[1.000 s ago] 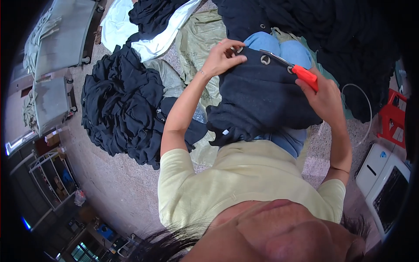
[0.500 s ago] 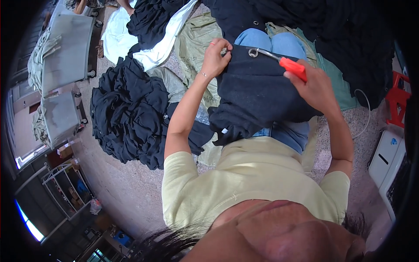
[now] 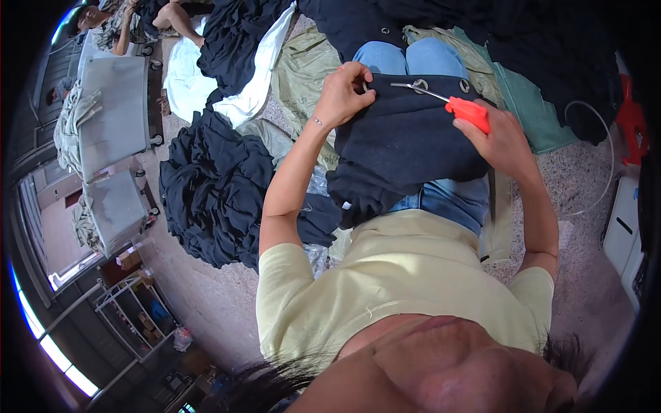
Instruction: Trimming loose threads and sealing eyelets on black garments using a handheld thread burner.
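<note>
Black cloth (image 3: 406,131) lies across my lap, with metal-rimmed eyelets along its far edge. My left hand (image 3: 348,93) pinches that edge at its left corner, fingers closed around the cloth by an eyelet. In my right hand (image 3: 506,141) is a red-handled tool (image 3: 468,115) with a slim metal shaft; its exact kind is unclear. The shaft points left, and its tip lies over the cloth just past the middle eyelet (image 3: 420,85). Another eyelet (image 3: 465,86) shows farther right, beyond the red handle.
A heap of black cloth (image 3: 217,189) lies on the floor to my left. More black cloth (image 3: 544,55) spreads at the far right. Grey wheeled carts (image 3: 113,117) stand at left, where another person (image 3: 113,31) sits. A red stool (image 3: 630,124) and pale cable (image 3: 609,148) are at right.
The tool's tip has come away from the eyelet it was at and now reaches left over the cloth. The cloth's edge has shifted left, showing another eyelet at right. My left hand still pinches it.
</note>
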`<state>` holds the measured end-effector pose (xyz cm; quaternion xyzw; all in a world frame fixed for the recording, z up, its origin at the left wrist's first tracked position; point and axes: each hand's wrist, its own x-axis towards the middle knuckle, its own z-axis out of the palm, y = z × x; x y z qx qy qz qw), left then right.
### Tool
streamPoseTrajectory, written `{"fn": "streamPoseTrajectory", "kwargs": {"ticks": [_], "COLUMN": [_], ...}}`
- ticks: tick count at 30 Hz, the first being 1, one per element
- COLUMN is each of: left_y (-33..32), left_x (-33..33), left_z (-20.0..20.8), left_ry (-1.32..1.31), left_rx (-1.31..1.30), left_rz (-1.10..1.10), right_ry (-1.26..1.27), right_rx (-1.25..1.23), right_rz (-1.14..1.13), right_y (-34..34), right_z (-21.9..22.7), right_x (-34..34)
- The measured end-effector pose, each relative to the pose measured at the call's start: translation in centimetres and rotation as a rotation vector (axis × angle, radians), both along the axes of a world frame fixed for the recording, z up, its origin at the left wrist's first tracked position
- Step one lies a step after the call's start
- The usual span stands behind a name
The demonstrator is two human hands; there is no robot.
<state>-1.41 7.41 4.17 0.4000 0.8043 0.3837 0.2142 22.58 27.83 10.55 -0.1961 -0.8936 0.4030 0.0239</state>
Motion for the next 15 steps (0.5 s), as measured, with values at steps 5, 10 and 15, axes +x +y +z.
{"fn": "streamPoseTrajectory", "kwargs": {"ticks": [5, 10, 15], "left_y": [0.1, 2.9, 7.0], "left_x": [-0.1, 2.9, 5.1], "left_z": [0.5, 2.8, 0.5], "left_ry": [0.051, 0.449, 0.432], "left_rx": [-0.068, 0.05, -0.096], "left_rz": [-0.017, -0.255, -0.268], "right_ry": [0.044, 0.053, -0.005], "right_rx": [0.042, -0.435, -0.379], "right_rz": [0.027, -0.159, -0.234], "right_y": [0.5, 2.8, 4.5], "right_z": [-2.6, -1.2, -1.8], "right_x": [-1.1, 2.1, 5.4]}}
